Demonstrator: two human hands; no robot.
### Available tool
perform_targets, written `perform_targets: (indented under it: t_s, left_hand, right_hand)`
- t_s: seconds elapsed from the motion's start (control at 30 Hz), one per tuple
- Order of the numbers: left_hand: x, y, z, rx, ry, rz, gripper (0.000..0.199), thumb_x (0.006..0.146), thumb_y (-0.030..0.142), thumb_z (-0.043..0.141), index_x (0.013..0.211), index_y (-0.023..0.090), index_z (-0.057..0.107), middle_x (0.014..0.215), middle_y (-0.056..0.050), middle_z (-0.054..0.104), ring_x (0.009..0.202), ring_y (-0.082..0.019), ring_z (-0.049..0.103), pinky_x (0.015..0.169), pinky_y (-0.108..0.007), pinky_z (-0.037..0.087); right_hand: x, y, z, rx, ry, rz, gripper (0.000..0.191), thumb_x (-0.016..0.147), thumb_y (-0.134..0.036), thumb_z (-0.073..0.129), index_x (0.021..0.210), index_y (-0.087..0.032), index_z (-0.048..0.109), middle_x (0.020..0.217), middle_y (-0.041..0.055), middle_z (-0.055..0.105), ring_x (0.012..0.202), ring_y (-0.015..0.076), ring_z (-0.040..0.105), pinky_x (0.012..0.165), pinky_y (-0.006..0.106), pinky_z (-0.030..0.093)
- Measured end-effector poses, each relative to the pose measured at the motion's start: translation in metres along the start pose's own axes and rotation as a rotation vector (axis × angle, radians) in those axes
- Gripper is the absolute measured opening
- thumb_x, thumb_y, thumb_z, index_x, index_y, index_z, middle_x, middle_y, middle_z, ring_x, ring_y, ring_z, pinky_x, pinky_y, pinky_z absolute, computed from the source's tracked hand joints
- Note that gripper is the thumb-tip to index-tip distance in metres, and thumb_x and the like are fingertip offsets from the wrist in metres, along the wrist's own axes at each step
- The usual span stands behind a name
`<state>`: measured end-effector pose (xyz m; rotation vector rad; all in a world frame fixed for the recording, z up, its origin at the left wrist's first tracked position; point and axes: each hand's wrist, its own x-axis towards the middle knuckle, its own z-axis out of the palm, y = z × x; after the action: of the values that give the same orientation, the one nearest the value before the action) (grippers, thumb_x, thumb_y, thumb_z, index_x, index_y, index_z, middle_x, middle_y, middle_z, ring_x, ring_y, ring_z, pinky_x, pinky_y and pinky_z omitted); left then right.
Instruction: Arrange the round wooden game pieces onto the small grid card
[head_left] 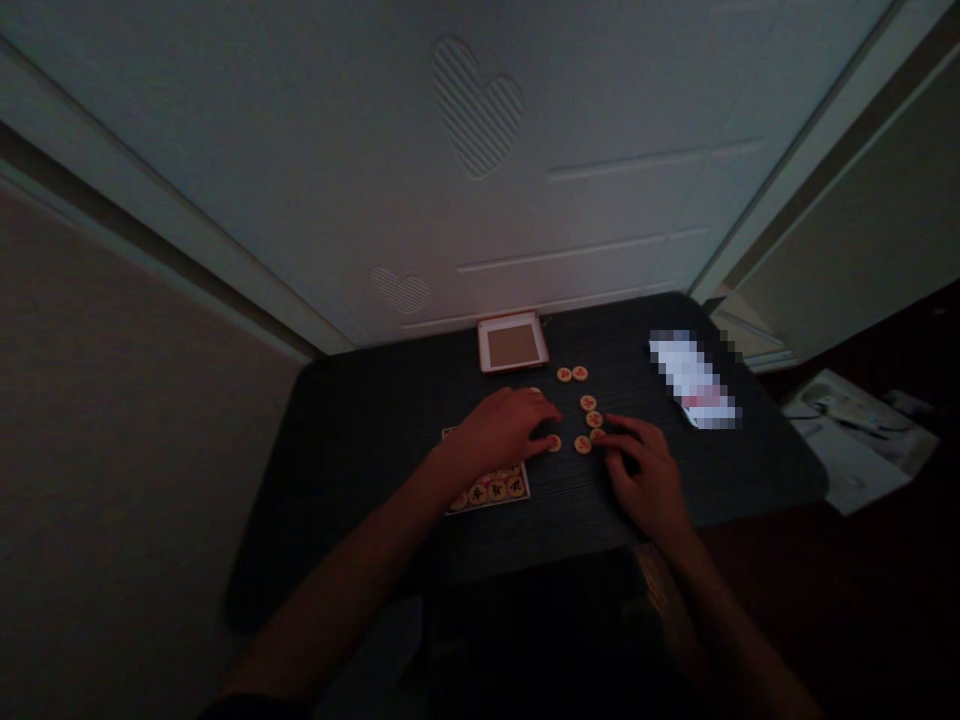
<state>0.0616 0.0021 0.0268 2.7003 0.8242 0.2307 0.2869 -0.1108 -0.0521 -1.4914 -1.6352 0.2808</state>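
Round Chinese chess pieces with red characters lie loose on a dark table [360,420]. My left hand [510,425] reaches across a tray of chess pieces [487,492], with fingers stretched out and thumb apart. Its thumb tip is at a chess piece [555,443], and another piece shows partly behind the fingers. My right hand [649,475] is open to the right of the loose pieces. Its fingertips are at a red-marked piece [594,420] and a partly covered one just below. Beside these lie one more piece [583,445] and one above [588,403].
Two more pieces [572,374] lie farther back, near a shallow box lid [514,342] by the white panel [337,150]. A blurred-out white item [694,380] rests at the table's right. Past the right edge, a white box [862,440] sits lower down.
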Motion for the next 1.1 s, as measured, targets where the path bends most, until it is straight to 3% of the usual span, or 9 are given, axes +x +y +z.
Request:
perform_targets:
  t_s: [0.3,0.57,0.73,0.87,1.0,1.1]
  left_hand:
    - [0.001,0.004,0.017,0.006,-0.060,0.010,0.022,0.085,0.021,0.064,0.106,0.024,0.072,0.101,-0.005,0.073,0.092,-0.023,0.069,0.081,-0.035,0.054]
    - [0.002,0.020,0.002,-0.104,-0.006,0.019,0.026,0.084,0.017,0.062,0.107,0.024,0.073,0.105,-0.005,0.068,0.090,-0.020,0.067,0.083,-0.034,0.055]
    - [-0.002,0.029,-0.002,-0.283,0.099,0.020,0.026,0.088,0.016,0.064,0.111,0.025,0.071,0.110,-0.003,0.068,0.098,-0.018,0.067,0.089,-0.032,0.055]
    - [-0.013,0.045,0.002,-0.392,0.173,-0.037,0.018,0.095,0.023,0.064,0.112,0.025,0.071,0.114,-0.002,0.072,0.102,-0.018,0.068,0.094,-0.035,0.054]
    - [-0.026,0.063,0.011,-0.489,0.255,-0.141,0.014,0.097,0.028,0.064,0.107,0.028,0.074,0.108,0.001,0.077,0.100,-0.017,0.072,0.097,-0.036,0.055]
    - [-0.036,0.074,0.022,-0.649,0.350,-0.279,0.012,0.094,0.033,0.068,0.102,0.028,0.076,0.100,0.002,0.079,0.090,-0.018,0.074,0.090,-0.036,0.060]
  right_hand:
    - [0.000,0.000,0.001,-0.001,0.014,0.051,0.023,0.091,-0.021,0.058,0.103,-0.027,0.077,0.123,0.0088,0.069,0.115,0.0285,0.061,0.102,0.052,0.049]
    - [0.001,-0.004,-0.001,0.021,0.043,0.071,0.022,0.093,-0.023,0.057,0.104,-0.027,0.076,0.120,0.0092,0.070,0.113,0.0280,0.063,0.100,0.051,0.051]
    - [0.002,-0.010,-0.006,0.107,0.067,0.088,0.021,0.095,-0.025,0.056,0.105,-0.027,0.074,0.112,0.0085,0.072,0.106,0.0258,0.067,0.096,0.045,0.054]
    - [0.000,-0.015,-0.008,0.201,0.007,0.151,0.020,0.097,-0.030,0.058,0.111,-0.027,0.072,0.106,0.0058,0.076,0.097,0.0231,0.071,0.088,0.039,0.056]
    - [-0.006,-0.022,-0.007,0.269,-0.064,0.183,0.021,0.097,-0.033,0.059,0.112,-0.027,0.072,0.111,0.0051,0.077,0.102,0.0236,0.072,0.091,0.039,0.056]
    - [-0.010,-0.032,-0.005,0.296,-0.090,0.159,0.020,0.097,-0.034,0.060,0.112,-0.028,0.071,0.111,0.0048,0.077,0.102,0.0235,0.072,0.093,0.039,0.055]
